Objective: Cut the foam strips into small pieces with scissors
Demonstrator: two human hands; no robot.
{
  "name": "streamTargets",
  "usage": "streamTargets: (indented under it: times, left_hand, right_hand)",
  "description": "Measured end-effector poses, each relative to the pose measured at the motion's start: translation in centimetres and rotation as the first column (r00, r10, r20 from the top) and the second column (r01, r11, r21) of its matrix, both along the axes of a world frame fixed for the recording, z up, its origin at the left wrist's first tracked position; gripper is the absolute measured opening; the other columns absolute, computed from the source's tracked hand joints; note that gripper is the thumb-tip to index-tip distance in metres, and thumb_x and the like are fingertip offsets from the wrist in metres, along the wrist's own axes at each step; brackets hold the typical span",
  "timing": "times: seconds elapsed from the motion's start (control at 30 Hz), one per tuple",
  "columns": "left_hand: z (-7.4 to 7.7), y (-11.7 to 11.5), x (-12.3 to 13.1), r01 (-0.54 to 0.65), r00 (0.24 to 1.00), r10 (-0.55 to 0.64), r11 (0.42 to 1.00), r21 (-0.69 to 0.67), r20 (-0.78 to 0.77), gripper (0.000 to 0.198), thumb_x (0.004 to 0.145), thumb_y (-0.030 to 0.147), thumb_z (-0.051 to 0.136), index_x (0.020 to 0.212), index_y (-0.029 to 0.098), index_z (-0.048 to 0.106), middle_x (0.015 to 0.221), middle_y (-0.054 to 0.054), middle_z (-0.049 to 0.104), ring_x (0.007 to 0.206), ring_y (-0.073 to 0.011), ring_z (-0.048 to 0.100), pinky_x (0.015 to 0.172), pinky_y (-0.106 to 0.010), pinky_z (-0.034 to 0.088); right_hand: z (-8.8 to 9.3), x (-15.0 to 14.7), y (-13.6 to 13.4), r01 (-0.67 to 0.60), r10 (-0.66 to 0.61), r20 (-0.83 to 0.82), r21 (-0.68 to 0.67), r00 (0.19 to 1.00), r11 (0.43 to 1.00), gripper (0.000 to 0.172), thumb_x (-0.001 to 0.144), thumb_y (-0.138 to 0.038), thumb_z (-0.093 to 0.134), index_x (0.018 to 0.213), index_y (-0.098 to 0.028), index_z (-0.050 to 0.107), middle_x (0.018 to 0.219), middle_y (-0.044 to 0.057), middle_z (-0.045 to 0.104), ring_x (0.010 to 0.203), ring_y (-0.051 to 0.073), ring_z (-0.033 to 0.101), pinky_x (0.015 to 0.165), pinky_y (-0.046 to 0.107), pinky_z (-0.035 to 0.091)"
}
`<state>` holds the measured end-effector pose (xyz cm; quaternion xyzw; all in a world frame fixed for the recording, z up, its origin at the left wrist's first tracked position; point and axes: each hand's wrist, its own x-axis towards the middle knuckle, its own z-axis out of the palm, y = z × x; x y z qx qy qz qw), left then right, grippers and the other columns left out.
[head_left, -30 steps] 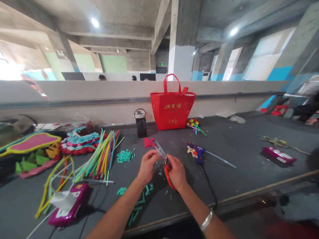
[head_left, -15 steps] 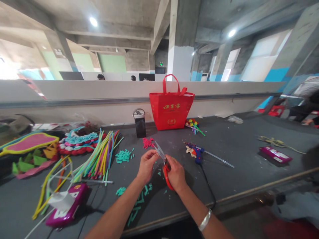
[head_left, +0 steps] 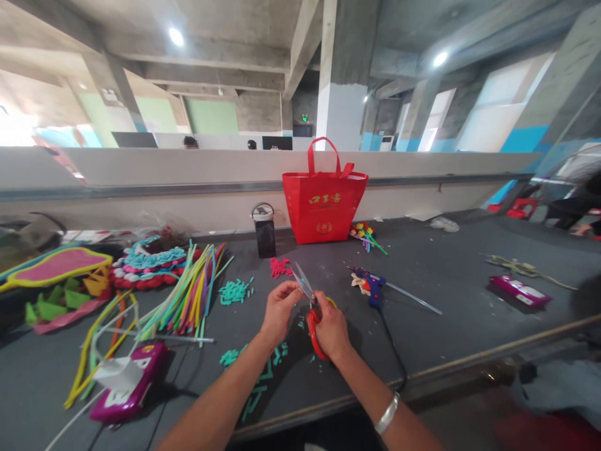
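The scissors (head_left: pixel 312 324) were at the lower centre of the frame, blades pointing up and left. The right hand (head_left: pixel 333 330) grasped their red handle, apparently to keep the blades under control. The left hand (head_left: pixel 278 313) had its fingertips pinched together beside the blades, perhaps steadying something thin there; whether it held a piece could not be told.

Left of the hands, teal snippets (head_left: pixel 235 292) and pink snippets (head_left: pixel 280 267) lay in separate heaps, probably sorted by colour. The fuzzy sticks (head_left: pixel 195 297) formed a bundle at centre left, seemingly within easy reach. Right of centre, a glue gun (head_left: pixel 374 290) rested on the dark surface (head_left: pixel 422 344), below a red bag (head_left: pixel 325 207).

Compared with half a second earlier, a yellow part of the scissors' handle now showed past the right hand's knuckles; the heaps looked unchanged.
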<state>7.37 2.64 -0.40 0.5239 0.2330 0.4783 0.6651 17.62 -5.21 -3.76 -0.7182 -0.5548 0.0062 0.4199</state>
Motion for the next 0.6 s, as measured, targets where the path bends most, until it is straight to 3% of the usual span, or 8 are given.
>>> streamTargets:
  times: [0.33,0.6]
  left_hand:
    - [-0.01,-0.14,0.07,0.005,1.0,-0.005,1.0,-0.004,0.005,0.014,0.065,0.028,0.073,0.07,0.016,0.066,0.067,0.0,0.066,0.063,-0.0118,0.057,0.068,-0.025,0.045]
    - [-0.48,0.2,0.08,0.002,1.0,-0.002,1.0,0.008,-0.004,0.015,0.066,0.029,0.073,0.072,0.016,0.066,0.069,0.0,0.066,0.066,-0.0121,0.057,0.071,-0.025,0.045]
  right_hand:
    - [0.32,0.02,-0.2,0.042,-0.04,0.081,-0.026,0.996,0.999,0.034,0.076,-0.014,0.051,0.108,-0.026,0.052,0.08,-0.001,0.063,0.069,0.016,0.059,0.059,0.021,0.035]
    - [0.15,0.0,-0.1,0.028,-0.027,0.029,-0.022,0.999,0.999,0.035,0.073,-0.011,0.048,0.104,-0.026,0.052,0.077,-0.002,0.062,0.069,0.016,0.06,0.06,0.021,0.036]
